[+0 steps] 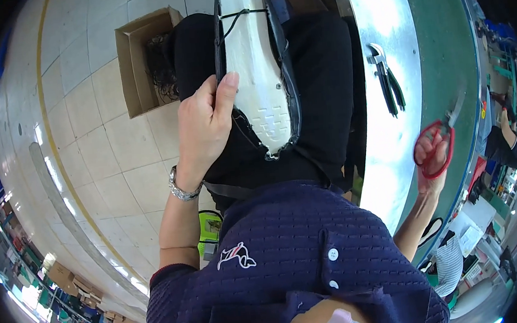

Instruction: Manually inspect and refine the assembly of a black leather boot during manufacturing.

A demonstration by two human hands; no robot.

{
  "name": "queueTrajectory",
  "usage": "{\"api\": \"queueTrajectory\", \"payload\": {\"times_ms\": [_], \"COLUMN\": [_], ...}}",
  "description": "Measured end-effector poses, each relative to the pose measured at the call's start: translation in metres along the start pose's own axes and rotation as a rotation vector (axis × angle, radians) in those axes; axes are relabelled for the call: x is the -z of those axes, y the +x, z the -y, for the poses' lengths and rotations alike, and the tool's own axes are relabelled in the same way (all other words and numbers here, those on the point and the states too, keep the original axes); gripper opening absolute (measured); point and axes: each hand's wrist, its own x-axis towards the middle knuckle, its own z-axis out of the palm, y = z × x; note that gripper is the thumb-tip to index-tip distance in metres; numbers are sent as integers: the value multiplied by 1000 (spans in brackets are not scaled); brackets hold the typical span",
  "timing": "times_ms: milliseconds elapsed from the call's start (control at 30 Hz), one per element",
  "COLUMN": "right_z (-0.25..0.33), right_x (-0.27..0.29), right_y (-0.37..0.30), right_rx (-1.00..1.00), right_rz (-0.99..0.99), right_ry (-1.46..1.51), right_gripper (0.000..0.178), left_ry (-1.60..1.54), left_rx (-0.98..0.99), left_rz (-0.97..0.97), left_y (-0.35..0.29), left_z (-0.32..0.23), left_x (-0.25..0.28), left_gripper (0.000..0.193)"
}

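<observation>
A shoe upper stretched over a pale last lies sole side up across my lap, its black edges turned in around the bottom. A black cord crosses the last near its far end. My left hand is closed on the left side of the shoe, thumb on the pale bottom. Out to the right, over the green surface, my right hand has its fingers through the red handles of a pair of scissors. The scissor blades point away from me and are partly blurred.
Pincers with black handles lie on the shiny metal strip at my right, beside a green tabletop. An open cardboard box holding tangled dark strands stands left of my knee. A person is at the far right.
</observation>
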Motion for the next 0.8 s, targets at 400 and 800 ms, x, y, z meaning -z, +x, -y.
{"api": "queueTrajectory", "payload": {"times_ms": [400, 800], "right_z": [-8, -28], "right_x": [-211, -229], "right_y": [-4, 17], "right_rx": [-587, -389], "right_rz": [724, 626], "right_ry": [-101, -405], "right_gripper": [80, 63], "left_ry": [163, 93], "left_rx": [-192, -135], "left_rz": [-107, -76], "left_y": [-7, 4], "left_z": [5, -12], "left_x": [-9, 2], "left_gripper": [44, 38]}}
